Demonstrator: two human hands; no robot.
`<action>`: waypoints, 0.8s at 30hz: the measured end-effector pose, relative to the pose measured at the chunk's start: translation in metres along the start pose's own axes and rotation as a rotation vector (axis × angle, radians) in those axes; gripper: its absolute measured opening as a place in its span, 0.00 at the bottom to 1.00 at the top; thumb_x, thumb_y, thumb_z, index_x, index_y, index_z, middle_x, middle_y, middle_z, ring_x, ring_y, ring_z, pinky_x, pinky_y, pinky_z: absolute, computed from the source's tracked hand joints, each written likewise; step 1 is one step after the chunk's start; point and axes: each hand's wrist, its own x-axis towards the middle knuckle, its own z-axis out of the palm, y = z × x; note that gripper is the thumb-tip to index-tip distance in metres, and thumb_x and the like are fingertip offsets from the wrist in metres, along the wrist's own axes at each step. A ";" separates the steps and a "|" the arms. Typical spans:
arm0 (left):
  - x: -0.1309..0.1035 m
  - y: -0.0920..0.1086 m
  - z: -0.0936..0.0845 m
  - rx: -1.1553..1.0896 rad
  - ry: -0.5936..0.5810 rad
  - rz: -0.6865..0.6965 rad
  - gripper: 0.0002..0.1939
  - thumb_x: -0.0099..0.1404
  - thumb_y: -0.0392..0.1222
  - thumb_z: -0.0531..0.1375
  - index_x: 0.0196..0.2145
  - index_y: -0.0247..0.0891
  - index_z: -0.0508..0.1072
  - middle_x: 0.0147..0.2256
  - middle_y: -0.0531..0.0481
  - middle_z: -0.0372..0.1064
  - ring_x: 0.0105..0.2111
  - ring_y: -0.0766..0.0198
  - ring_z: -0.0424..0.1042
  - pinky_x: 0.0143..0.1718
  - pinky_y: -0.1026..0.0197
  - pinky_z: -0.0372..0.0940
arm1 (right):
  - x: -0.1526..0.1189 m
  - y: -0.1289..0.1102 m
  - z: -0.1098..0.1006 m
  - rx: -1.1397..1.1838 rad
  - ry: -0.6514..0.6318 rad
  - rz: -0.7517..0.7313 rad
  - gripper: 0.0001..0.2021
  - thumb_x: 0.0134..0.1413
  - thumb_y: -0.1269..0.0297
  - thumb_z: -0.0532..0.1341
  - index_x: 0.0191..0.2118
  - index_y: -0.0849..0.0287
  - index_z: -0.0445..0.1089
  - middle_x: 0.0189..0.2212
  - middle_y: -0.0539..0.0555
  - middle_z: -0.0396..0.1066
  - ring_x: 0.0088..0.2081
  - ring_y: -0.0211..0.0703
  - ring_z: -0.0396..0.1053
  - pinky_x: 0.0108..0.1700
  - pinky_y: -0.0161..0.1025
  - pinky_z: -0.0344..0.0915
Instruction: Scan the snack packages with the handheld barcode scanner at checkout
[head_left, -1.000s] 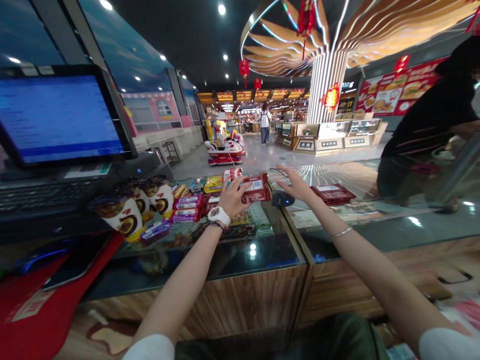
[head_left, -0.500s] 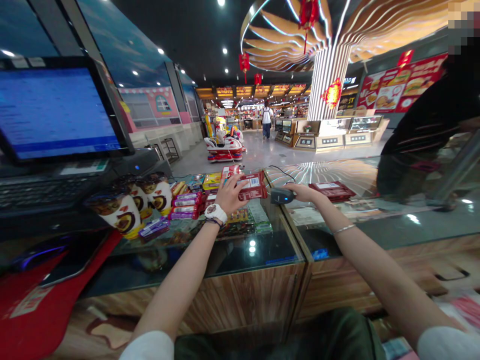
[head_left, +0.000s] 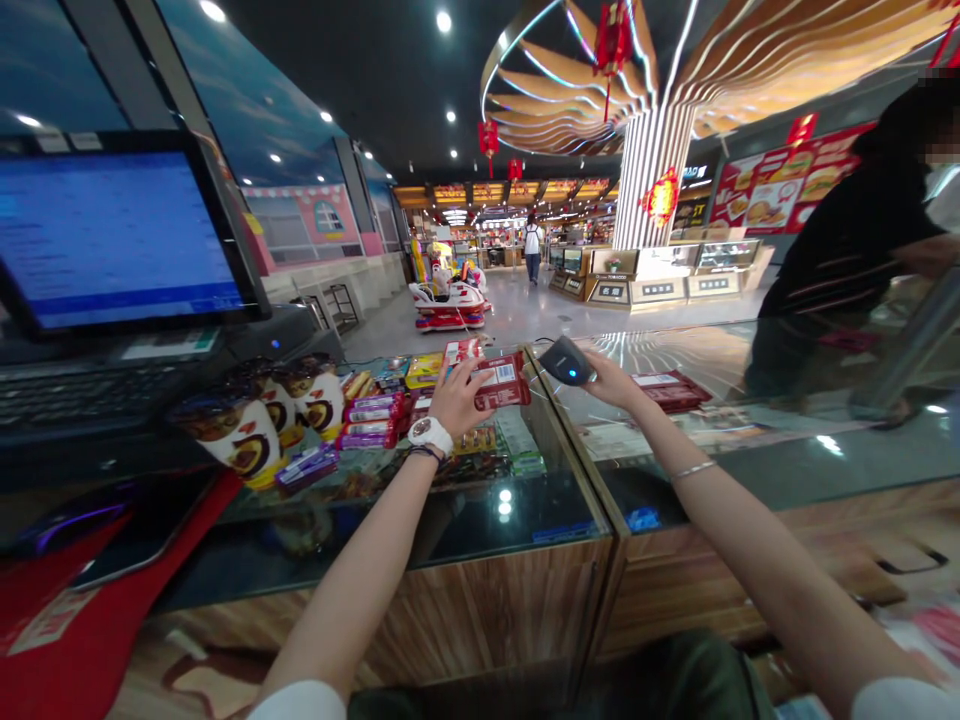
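My left hand [head_left: 456,402], with a white watch at its wrist, grips a dark red snack packet [head_left: 510,378] by its left side. A white barcode label faces up on the packet. To the right, my right hand [head_left: 611,380] is closed round a dark barcode scanner [head_left: 564,362] with a lit blue light. The scanner's head is just right of the packet, apart from it. More dark red packets [head_left: 671,390] lie on the glass counter beyond my right hand. Purple-wrapped snack bars [head_left: 369,418] lie left of my left hand.
Several printed cups [head_left: 244,440] stand by the keyboard [head_left: 75,395] and monitor [head_left: 120,235] at left. A phone [head_left: 146,530] rests on a red mat [head_left: 45,650]. A person in black [head_left: 832,240] leans at the glass counter [head_left: 480,530] on the right.
My right hand has raised the scanner slightly and turned it, so more of its top shows. My left hand keeps the packet in nearly the same place.
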 end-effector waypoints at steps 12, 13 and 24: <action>0.001 -0.004 -0.002 0.009 0.000 -0.027 0.29 0.54 0.45 0.68 0.54 0.44 0.71 0.63 0.41 0.62 0.63 0.46 0.61 0.69 0.36 0.43 | 0.004 -0.039 -0.013 0.010 0.071 0.088 0.22 0.48 0.61 0.61 0.52 0.58 0.70 0.43 0.57 0.77 0.43 0.55 0.74 0.45 0.47 0.69; 0.001 -0.005 -0.002 0.010 0.005 -0.029 0.28 0.55 0.45 0.68 0.54 0.43 0.71 0.63 0.41 0.62 0.63 0.46 0.61 0.69 0.36 0.42 | 0.004 -0.043 -0.013 -0.001 0.031 0.086 0.21 0.48 0.60 0.62 0.50 0.58 0.71 0.41 0.56 0.78 0.42 0.55 0.74 0.44 0.46 0.69; -0.002 -0.014 0.001 0.044 0.026 -0.023 0.28 0.56 0.45 0.68 0.54 0.41 0.70 0.63 0.40 0.61 0.64 0.48 0.61 0.69 0.36 0.42 | 0.006 -0.075 -0.006 -0.085 -0.243 0.058 0.14 0.52 0.55 0.64 0.39 0.59 0.76 0.30 0.54 0.78 0.33 0.48 0.75 0.35 0.37 0.62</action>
